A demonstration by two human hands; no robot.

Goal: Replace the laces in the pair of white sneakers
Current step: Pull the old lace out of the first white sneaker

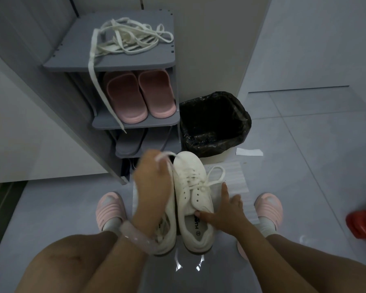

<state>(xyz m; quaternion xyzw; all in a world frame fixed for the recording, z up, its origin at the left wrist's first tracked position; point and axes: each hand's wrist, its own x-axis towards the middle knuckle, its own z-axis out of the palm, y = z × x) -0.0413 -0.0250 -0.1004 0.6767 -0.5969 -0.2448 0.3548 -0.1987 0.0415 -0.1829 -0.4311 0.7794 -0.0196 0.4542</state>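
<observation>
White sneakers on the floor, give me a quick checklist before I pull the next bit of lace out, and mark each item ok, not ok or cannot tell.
1. Lace in the left hand: ok, it pinches a white lace lifted above the left sneaker.
2. Right sneaker steadied: ok, the right hand rests on its side with the thumb at the collar.
3. Right sneaker lace undone: not ok, it is threaded through the eyelets, loops lying loose.
4. Left sneaker fully unlaced: cannot tell, the left hand hides its eyelets.
5. Spare laces at hand: ok, piled on top of the grey shoe rack, one end dangling.
6. Bin nearby: ok, lined with a black bag.
</observation>
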